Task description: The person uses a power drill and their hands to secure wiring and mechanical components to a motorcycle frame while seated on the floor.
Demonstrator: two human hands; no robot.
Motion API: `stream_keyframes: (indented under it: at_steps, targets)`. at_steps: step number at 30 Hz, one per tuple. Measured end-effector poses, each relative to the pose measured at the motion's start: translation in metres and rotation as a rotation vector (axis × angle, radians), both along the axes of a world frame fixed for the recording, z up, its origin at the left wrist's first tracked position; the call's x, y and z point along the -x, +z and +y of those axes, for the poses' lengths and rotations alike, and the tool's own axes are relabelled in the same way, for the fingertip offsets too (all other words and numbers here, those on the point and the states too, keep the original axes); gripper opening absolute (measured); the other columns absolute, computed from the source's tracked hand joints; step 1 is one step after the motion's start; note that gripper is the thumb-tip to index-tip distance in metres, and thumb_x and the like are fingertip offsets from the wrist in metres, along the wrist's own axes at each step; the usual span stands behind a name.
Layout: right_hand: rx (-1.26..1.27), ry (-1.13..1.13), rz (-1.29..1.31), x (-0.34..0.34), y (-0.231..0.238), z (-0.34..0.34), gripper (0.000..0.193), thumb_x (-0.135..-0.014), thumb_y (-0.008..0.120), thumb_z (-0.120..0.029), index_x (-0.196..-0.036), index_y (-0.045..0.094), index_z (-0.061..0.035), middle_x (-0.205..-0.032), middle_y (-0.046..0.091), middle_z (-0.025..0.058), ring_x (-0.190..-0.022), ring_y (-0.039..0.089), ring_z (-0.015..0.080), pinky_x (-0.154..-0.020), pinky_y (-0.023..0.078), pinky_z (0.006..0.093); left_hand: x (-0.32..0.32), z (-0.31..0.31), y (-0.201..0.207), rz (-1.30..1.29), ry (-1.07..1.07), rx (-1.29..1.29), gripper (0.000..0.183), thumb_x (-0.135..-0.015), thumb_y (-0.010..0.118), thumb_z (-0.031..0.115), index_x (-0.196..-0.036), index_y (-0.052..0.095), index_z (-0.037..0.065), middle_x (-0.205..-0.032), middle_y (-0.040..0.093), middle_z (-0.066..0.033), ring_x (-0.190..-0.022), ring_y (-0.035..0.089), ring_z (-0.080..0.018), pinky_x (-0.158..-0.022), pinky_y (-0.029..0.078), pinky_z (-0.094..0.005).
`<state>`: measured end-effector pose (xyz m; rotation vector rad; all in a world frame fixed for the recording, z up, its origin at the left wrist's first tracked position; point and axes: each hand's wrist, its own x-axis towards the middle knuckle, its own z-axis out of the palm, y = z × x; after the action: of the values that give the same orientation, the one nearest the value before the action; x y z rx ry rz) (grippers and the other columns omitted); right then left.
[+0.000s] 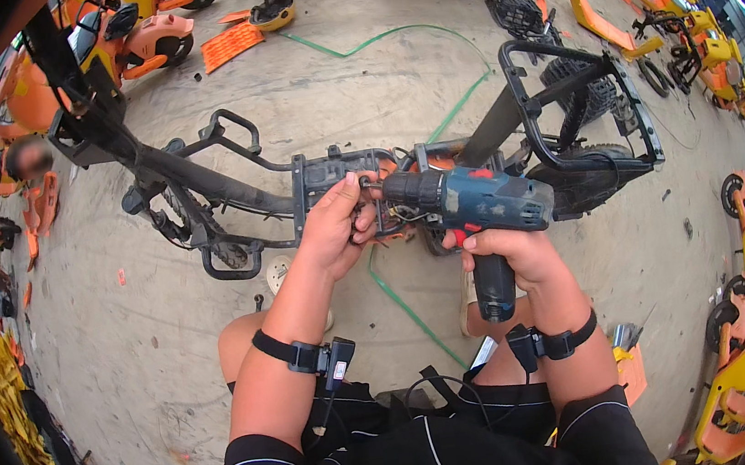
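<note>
My right hand (515,253) is wrapped round the grip of a blue-and-black cordless drill (496,200), which points left. At the drill's nose, the thumb and fingers of my left hand (338,224) are pinched together. A small dark piece shows between them by the chuck, too small to name. Beneath both hands stands a stripped black scooter frame (240,199), with its steering column to the left and a rear rack (585,162) to the right. Loose wires show at its middle, partly hidden by the drill and my fingers.
A green strap (459,108) runs over the concrete floor on both sides of the frame. Beyond lie an orange slatted panel (232,45) and a yellow helmet (273,11). Yellow-and-orange scooters (703,52) line the edges. Another person (29,159) is far left.
</note>
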<state>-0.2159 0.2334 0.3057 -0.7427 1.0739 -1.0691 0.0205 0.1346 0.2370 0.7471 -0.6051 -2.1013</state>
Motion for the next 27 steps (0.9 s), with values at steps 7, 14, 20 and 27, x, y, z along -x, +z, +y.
stream_keyframes:
  at_steps: [7, 14, 20, 27]
  targets:
    - [-0.004, -0.076, 0.014, 0.013, -0.002, 0.005, 0.055, -0.074, 0.066, 0.002, -0.128, 0.055, 0.0002, -0.091, 0.071, 0.0159, -0.064, 0.065, 0.0187, -0.059, 0.054, 0.0312, 0.020, -0.004, -0.004, -0.057, -0.023, 0.069, 0.031, -0.108, 0.047, 0.032, -0.120, 0.059, 0.006, -0.098, 0.064, -0.0020, -0.059, 0.045, -0.0046, -0.048, 0.037, -0.0194]
    - [0.053, -0.105, 0.017, 0.021, -0.006, 0.004, 0.044, -0.078, 0.067, 0.000, -0.121, 0.061, -0.0005, -0.090, 0.070, 0.0114, -0.068, 0.064, 0.0165, -0.062, 0.053, 0.0305, 0.035, -0.009, -0.014, -0.087, -0.024, 0.055, 0.030, -0.107, 0.049, 0.032, -0.121, 0.059, 0.007, -0.099, 0.064, -0.0015, -0.059, 0.045, -0.0037, -0.047, 0.037, -0.0187]
    - [0.005, -0.066, 0.040, 0.024, -0.013, -0.001, 0.043, -0.076, 0.066, 0.001, -0.119, 0.061, 0.0019, -0.093, 0.071, 0.0144, -0.066, 0.065, 0.0176, -0.063, 0.054, 0.0311, 0.034, -0.009, -0.022, -0.070, -0.006, 0.022, 0.030, -0.107, 0.049, 0.032, -0.121, 0.060, 0.008, -0.097, 0.064, -0.0014, -0.058, 0.044, -0.0040, -0.047, 0.037, -0.0189]
    - [-0.026, -0.041, 0.039, 0.018, -0.009, -0.006, 0.037, -0.077, 0.069, -0.001, -0.115, 0.065, -0.0001, -0.091, 0.071, 0.0114, -0.069, 0.065, 0.0173, -0.064, 0.053, 0.0308, 0.027, -0.012, -0.018, -0.036, 0.019, 0.015, 0.031, -0.107, 0.048, 0.032, -0.119, 0.060, 0.006, -0.095, 0.063, -0.0011, -0.057, 0.044, -0.0043, -0.046, 0.036, -0.0193]
